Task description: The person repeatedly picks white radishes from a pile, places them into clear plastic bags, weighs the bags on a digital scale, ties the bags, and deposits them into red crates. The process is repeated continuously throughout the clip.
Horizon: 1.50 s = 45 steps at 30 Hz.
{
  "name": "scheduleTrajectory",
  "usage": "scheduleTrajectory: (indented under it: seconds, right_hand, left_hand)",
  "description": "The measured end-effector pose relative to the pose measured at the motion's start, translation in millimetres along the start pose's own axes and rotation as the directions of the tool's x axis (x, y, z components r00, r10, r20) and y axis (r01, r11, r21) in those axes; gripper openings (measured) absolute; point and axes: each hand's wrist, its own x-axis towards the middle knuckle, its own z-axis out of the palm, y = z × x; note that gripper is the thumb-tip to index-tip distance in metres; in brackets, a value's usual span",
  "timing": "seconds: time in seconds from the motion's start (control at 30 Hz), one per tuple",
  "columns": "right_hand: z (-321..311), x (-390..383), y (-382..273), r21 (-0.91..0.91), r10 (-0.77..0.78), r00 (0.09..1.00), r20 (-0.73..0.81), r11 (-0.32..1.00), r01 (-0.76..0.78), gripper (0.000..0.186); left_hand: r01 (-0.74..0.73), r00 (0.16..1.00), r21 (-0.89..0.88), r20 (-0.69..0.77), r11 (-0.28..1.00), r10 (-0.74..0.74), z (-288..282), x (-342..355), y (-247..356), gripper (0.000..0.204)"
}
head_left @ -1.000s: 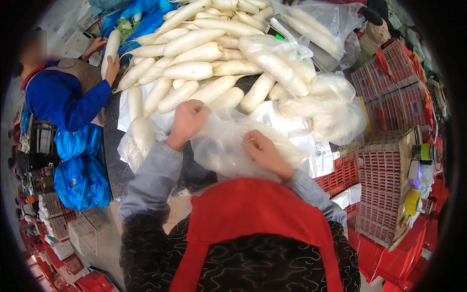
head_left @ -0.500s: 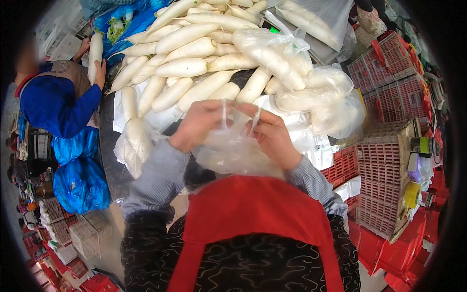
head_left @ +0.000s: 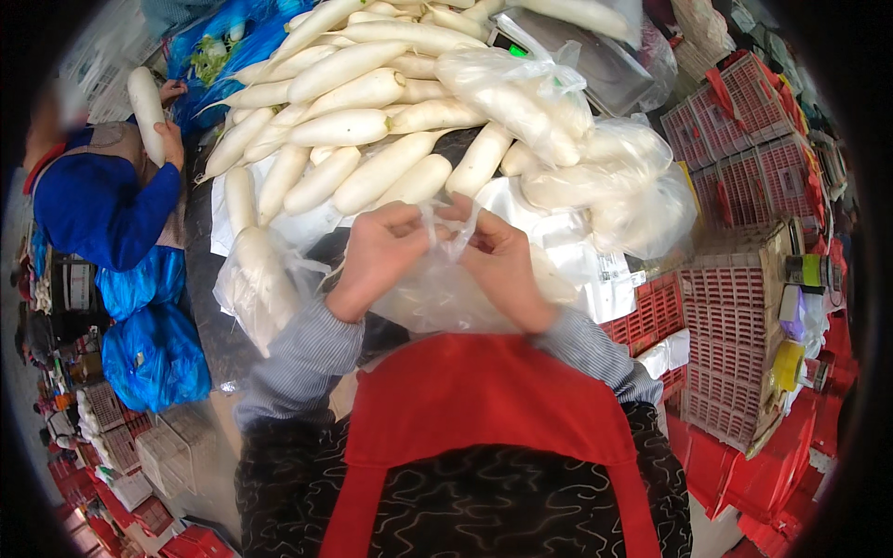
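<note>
Close to my red apron, a clear plastic bag (head_left: pixel 437 299) sits between my hands, with pale radish shapes showing faintly through it. My left hand (head_left: pixel 383 251) pinches one handle loop of the bag. The other loop is in my right hand (head_left: pixel 502 265), its fingers bent close to the left ones. Just beyond my hands lies a big pile of white radishes (head_left: pixel 349 128). Bagged radishes (head_left: pixel 259 284) rest left of my left hand. More clear bags of radishes (head_left: pixel 605 181) lie to the right of my hands.
A scale with a metal tray (head_left: pixel 581 70) stands at the far right of the table. At the left a person in blue sleeves (head_left: pixel 102 209) holds a radish (head_left: pixel 146 113). Blue bags (head_left: pixel 153 349) hang below. Plastic crates (head_left: pixel 730 325) are stacked on the right.
My hands have come closer together, drawing the bag's handle loops toward each other. At the left, the other person's radish has shifted outward. A bag at the far right has moved back off the scale tray.
</note>
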Motion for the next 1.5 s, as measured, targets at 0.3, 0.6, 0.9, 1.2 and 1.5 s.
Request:
scheduleTrajectory:
  seconds: [0.3, 0.6, 0.9, 1.2, 1.5]
  right_hand:
    - [4, -7, 14, -0.243, -0.002, 0.981, 0.194, 0.969, 0.050, 0.055]
    - [-28, -35, 12, -0.563, -0.361, 0.800, 0.480, 0.572, 0.596, 0.033]
    - [-160, -31, 49, -0.586, 0.250, 0.949, -0.192, 0.747, -0.315, 0.049]
    - [-140, -51, 37, 0.373, 0.439, 0.897, 0.057, 0.824, -0.427, 0.059]
    - [-186, 9, -3, -0.676, -0.355, 0.882, -0.310, 0.735, 0.059, 0.036]
  left_hand:
    - [-0.078, 0.991, 0.279, 0.125, 0.957, 0.044, 4, -20, -11, 0.016]
    - [-0.198, 0.974, 0.559, 0.202, 0.805, 0.100, -46, 22, -64, 0.038]
    - [-0.206, 0.820, 0.696, 0.507, 0.688, -0.267, -13, 20, -61, 0.065]
    - [-0.533, 0.797, 0.506, 0.570, 0.678, 0.202, -4, 17, -70, 0.066]
    - [-0.490, 0.872, 0.679, 0.396, 0.548, 0.289, 45, 13, -74, 0.045]
